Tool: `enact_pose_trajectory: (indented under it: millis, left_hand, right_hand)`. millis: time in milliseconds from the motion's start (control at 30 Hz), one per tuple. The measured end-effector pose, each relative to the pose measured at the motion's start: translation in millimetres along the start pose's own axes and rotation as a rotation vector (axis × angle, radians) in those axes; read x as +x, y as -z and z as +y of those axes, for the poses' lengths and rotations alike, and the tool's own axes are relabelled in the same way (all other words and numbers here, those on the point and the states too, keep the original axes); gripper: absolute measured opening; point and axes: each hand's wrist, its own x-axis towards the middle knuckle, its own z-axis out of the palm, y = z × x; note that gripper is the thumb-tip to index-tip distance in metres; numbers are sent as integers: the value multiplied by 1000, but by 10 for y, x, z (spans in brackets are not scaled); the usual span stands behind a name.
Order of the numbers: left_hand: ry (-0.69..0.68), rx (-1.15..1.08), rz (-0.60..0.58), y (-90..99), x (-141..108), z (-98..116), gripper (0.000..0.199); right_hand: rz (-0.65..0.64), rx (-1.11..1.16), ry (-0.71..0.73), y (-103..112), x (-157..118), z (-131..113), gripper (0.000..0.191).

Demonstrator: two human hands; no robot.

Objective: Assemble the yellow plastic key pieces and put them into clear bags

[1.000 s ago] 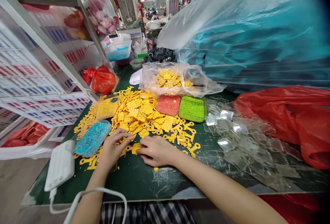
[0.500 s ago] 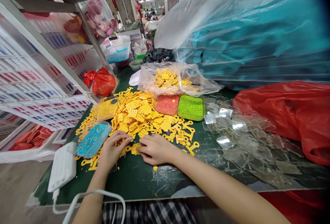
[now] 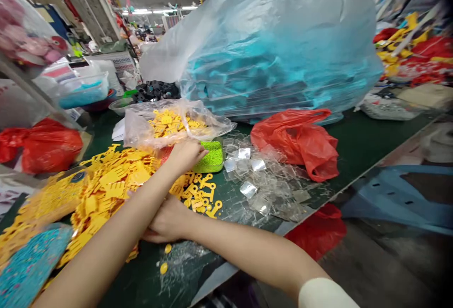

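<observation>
From the head view, the left hand (image 3: 186, 154) reaches up and to the right across the table, its forearm passing over the right arm. Its fingers are drawn together and point right, pressed against the lower edge of a clear polythene bag of yellow plastic pieces (image 3: 170, 124) and just beside a tray of green beads (image 3: 212, 159). The fingertips are hard to make out, so I cannot tell whether this hand has hold of anything.

The right hand (image 3: 166, 223) lies low on the dark green table top (image 3: 375, 152), beneath the left forearm, with its fingers loosely curled and pointing left. Nothing shows in its grasp, but the left arm partly hides it, so I cannot be sure.

A heap of flat yellow plastic pieces (image 3: 113, 180) spreads from the left edge of the view towards the hands, with its long side running left to right. The right hand lies nearer this heap's front edge, while the left hand is nearer the bag. Yellow key-shaped pieces (image 3: 207, 194) lie just right of the hands, and two loose yellow discs (image 3: 164, 260) sit near the table's front edge. Further right are clear plastic blister sheets (image 3: 269, 190), a red carrier bag (image 3: 297, 142) and a large clear bag of teal goods (image 3: 269, 48).
</observation>
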Motion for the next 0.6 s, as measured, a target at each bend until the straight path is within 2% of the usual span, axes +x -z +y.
enact_pose_trajectory:
  millis: [67,133,233,333,400,467,600]
  left_hand:
    - [-36,61,-28,-46,156,65,27]
    - [-90,59,-13,-46,239,177,30]
    - [-243,-6,-14,-16,318,431,32]
    - [-374,-51,-67,-33,401,704,30]
    - [-384,-65,-133,-76,460,837,35]
    - [-355,-109,-197,-121,512,907,31]
    - [-295,-199,-244,-126,529,868,22]
  right_hand:
    - [69,-83,-97,51,-15,50,56]
    - [80,-122,-194,102,-23,70,62]
    - [83,-70,-318,124,-21,70,70]
    - [100,47,-421,78,-32,83,78]
    - [112,125,-498,46,-54,103,82]
    - [122,179,-553,40,-79,119,86]
    - [101,210,-536,120,-94,99,88]
